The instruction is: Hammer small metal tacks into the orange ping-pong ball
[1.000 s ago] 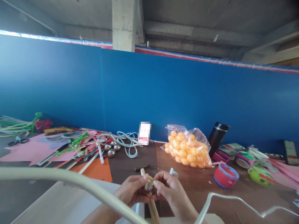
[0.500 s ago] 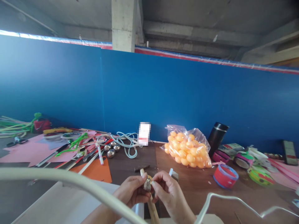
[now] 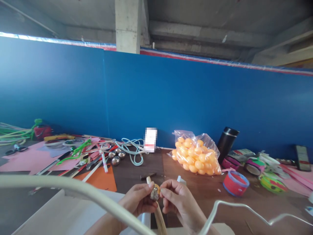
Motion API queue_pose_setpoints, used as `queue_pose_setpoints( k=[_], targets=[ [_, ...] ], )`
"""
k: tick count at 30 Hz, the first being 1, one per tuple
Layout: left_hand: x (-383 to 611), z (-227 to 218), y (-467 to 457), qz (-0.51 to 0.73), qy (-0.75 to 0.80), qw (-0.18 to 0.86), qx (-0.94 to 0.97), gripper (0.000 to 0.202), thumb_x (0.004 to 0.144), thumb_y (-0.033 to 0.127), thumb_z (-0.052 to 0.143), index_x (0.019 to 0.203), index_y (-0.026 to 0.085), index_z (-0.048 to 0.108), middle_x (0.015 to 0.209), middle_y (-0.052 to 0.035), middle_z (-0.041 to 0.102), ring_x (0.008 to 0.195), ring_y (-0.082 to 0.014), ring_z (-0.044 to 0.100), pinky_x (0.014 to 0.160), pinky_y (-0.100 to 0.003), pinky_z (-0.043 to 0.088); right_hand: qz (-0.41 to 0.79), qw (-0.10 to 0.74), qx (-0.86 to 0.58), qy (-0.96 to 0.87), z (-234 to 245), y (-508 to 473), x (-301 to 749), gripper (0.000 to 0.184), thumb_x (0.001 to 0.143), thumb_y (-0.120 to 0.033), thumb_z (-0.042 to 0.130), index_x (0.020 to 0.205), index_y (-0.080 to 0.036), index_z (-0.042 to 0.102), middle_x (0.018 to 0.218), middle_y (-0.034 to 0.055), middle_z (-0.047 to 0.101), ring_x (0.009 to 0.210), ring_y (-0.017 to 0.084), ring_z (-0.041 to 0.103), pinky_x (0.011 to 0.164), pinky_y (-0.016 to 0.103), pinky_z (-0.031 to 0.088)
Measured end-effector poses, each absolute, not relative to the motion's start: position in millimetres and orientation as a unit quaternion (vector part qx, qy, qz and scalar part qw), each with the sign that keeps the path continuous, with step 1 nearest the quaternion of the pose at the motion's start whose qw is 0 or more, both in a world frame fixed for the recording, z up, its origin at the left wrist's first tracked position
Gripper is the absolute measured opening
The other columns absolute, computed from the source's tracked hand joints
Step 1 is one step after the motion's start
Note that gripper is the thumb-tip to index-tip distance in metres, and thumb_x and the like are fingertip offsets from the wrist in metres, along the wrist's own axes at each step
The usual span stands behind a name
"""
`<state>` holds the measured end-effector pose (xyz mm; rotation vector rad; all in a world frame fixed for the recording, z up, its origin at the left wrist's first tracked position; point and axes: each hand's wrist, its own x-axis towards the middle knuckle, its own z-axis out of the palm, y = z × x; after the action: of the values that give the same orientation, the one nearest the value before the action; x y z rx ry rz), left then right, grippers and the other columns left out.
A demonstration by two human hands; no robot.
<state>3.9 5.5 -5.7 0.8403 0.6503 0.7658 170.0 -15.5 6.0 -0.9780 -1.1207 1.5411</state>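
A small shiny silver ball-like piece with an orange-yellow patch (image 3: 155,195) sits in the fingers of my left hand (image 3: 139,199), thumb on top and fingertips below. My right hand (image 3: 176,199) is closed in a pinch just right of this piece; whatever lies between thumb and forefinger is too small to make out. Under both hands runs a wooden handle (image 3: 160,219), and beyond them lies a dark bar (image 3: 148,176) at its far end, like a hammer. Several similar silver balls (image 3: 116,160) rest on the table further back.
Behind stand a clear bag of orange balls (image 3: 195,159) and a black bottle (image 3: 227,143). A red and blue ring (image 3: 236,184) lies at right. Pink paper (image 3: 23,158), sticks and an orange sheet (image 3: 104,179) cover the left. A pale curved tube (image 3: 97,195) crosses the foreground.
My right hand has drawn slightly right from the silver piece, and more of the orange-yellow patch shows. My left hand stays nearly where it was.
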Motion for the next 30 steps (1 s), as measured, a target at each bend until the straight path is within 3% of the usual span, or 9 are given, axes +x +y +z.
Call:
queue_pose_setpoints(
  k=[12,30],
  targets=[
    [3.4,-4.8,3.2,0.349,0.308,0.780,0.418,0.040,0.075,0.044,0.057,0.081,0.006,0.066,0.075,-0.0103,0.064,0.059,-0.0097,0.059,0.055,-0.017,0.048,0.642,0.458,-0.415,-0.454,1.6,-12.9,172.4,0.026,0.068,-0.036,0.070,0.071,-0.013,0.060,0.058,-0.0032,0.059,0.038,0.002,0.043,0.037,0.016,0.044],
    [4.0,-5.6,2.4,0.343,0.304,0.786,0.415,0.039,0.075,0.044,0.057,0.079,0.006,0.067,0.075,-0.0095,0.063,0.055,-0.0084,0.058,0.053,-0.017,0.048,0.704,0.422,-0.379,-0.427,-2.8,-8.7,176.5,0.025,0.067,-0.033,0.072,0.071,-0.012,0.059,0.055,-0.0031,0.059,0.036,0.001,0.045,0.039,0.014,0.045]
  ],
)
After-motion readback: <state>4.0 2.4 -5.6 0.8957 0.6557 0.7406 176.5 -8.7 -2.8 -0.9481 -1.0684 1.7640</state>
